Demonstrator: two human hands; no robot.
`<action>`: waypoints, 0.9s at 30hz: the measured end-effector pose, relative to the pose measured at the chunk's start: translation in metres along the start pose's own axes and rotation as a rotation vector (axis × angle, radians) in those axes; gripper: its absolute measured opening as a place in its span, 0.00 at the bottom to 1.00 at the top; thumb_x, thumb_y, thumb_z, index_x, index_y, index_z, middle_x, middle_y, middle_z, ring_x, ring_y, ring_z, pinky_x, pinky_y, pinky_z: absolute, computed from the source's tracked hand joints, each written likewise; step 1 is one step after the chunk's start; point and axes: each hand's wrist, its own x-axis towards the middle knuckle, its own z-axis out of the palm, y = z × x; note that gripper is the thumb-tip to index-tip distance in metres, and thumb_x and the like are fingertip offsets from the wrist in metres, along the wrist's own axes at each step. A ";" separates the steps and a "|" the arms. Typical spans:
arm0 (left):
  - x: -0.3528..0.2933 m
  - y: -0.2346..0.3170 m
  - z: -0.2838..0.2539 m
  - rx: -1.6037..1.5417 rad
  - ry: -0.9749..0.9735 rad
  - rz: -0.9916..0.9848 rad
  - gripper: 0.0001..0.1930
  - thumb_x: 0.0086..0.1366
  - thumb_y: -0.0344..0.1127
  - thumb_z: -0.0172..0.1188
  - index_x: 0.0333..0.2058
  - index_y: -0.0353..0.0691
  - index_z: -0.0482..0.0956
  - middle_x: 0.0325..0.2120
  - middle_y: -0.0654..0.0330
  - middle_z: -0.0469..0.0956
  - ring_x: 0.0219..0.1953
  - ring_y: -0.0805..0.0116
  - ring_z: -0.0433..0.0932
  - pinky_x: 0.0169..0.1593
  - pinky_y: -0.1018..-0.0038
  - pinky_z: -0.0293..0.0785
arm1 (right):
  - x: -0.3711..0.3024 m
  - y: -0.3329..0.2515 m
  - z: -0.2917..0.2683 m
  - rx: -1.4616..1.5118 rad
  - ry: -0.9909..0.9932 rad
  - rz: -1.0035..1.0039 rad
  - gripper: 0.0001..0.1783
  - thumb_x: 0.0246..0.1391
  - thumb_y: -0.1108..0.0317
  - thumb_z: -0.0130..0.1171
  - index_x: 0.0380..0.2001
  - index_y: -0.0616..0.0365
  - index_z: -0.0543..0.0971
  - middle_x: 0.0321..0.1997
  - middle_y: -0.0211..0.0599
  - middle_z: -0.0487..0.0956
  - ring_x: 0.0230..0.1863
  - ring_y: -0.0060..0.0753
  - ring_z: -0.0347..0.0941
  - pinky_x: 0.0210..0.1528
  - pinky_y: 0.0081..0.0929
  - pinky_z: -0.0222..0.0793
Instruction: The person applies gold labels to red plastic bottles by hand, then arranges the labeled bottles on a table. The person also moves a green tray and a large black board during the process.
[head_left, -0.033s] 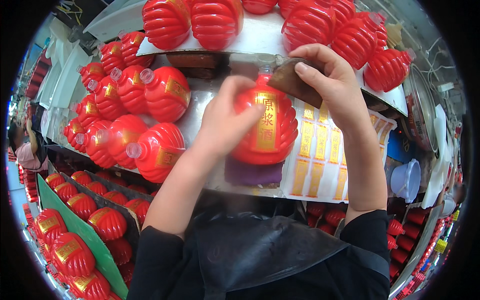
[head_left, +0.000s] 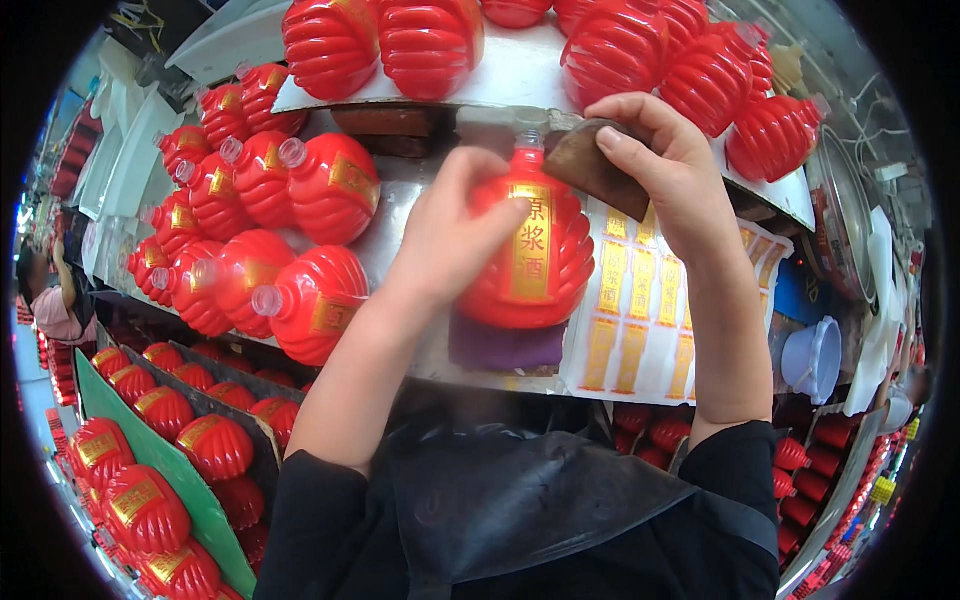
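A red ribbed plastic bottle [head_left: 563, 275] lies neck-away on a purple cloth [head_left: 505, 348], with a gold label [head_left: 531, 262] down its front. My left hand [head_left: 455, 222] is wrapped over the bottle's upper left side, its thumb on the top of the label; its other fingers are partly hidden and blurred. My right hand [head_left: 675, 165] pinches a flat, dark brown scraper-like piece [head_left: 600, 172] between thumb and fingers, just right of the bottle's neck. Under my right forearm is a white sheet of gold labels [head_left: 650, 335].
Labelled red bottles [head_left: 332, 190] cluster on the table's left. Unlabelled ones [head_left: 432, 45] stand on a white board [head_left: 525, 75] at the far side. More fill crates below left, beside a green panel [head_left: 165, 470]. A pale bucket [head_left: 811, 360] is at right.
My right hand and the brown piece have shifted very slightly right and down, away from the bottle's neck. My left hand has barely moved on the bottle.
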 end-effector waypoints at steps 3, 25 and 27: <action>0.016 0.007 0.002 -0.004 -0.051 -0.155 0.15 0.67 0.34 0.64 0.47 0.35 0.71 0.42 0.56 0.79 0.45 0.71 0.78 0.50 0.73 0.76 | -0.011 0.006 -0.011 0.206 0.062 0.186 0.10 0.65 0.67 0.59 0.46 0.59 0.81 0.41 0.27 0.82 0.44 0.16 0.77 0.48 0.19 0.74; -0.023 0.019 -0.002 -0.023 -0.157 0.115 0.25 0.55 0.36 0.74 0.45 0.38 0.68 0.49 0.53 0.79 0.49 0.67 0.78 0.55 0.69 0.74 | -0.050 0.002 0.034 -0.426 -0.068 0.216 0.31 0.66 0.48 0.58 0.59 0.65 0.77 0.48 0.49 0.84 0.49 0.34 0.81 0.54 0.32 0.74; -0.026 0.020 -0.004 0.028 -0.159 0.127 0.27 0.53 0.37 0.75 0.45 0.38 0.68 0.50 0.52 0.79 0.50 0.65 0.78 0.56 0.68 0.74 | -0.049 -0.001 0.038 -0.521 -0.096 0.163 0.32 0.65 0.47 0.60 0.58 0.65 0.78 0.45 0.49 0.85 0.48 0.35 0.82 0.53 0.33 0.75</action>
